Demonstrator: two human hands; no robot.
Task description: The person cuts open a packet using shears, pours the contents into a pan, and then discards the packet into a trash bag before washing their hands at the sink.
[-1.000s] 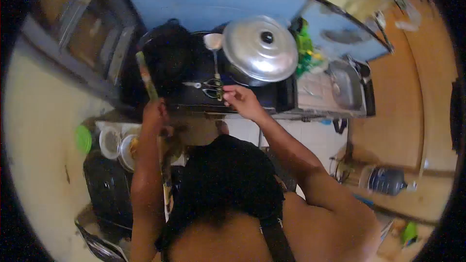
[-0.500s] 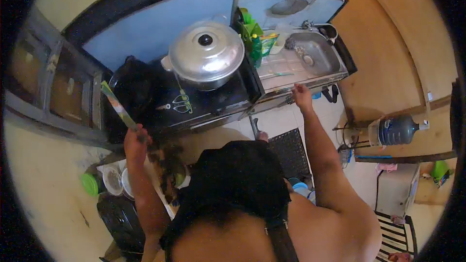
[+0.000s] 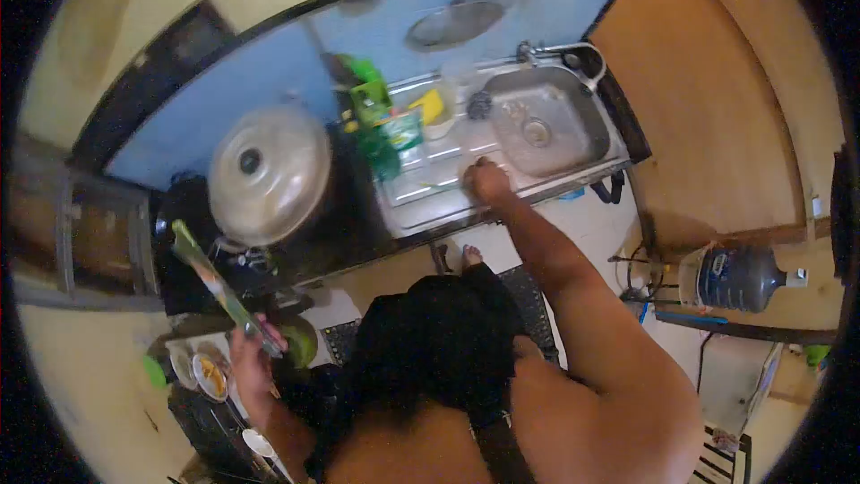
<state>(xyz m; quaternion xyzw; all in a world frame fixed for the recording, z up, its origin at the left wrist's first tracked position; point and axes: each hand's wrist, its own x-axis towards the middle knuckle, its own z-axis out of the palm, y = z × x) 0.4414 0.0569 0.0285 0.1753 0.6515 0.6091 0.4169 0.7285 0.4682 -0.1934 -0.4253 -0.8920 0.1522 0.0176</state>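
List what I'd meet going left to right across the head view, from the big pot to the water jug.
Silver lidded pot → green bottle → right hand → sink drain → water jug

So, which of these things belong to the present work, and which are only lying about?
Seemingly in the work:
long green packet, held in the left hand
drainboard, beneath the right hand

Seemingly just lying about:
lidded pot
big water bottle
bowl of orange food
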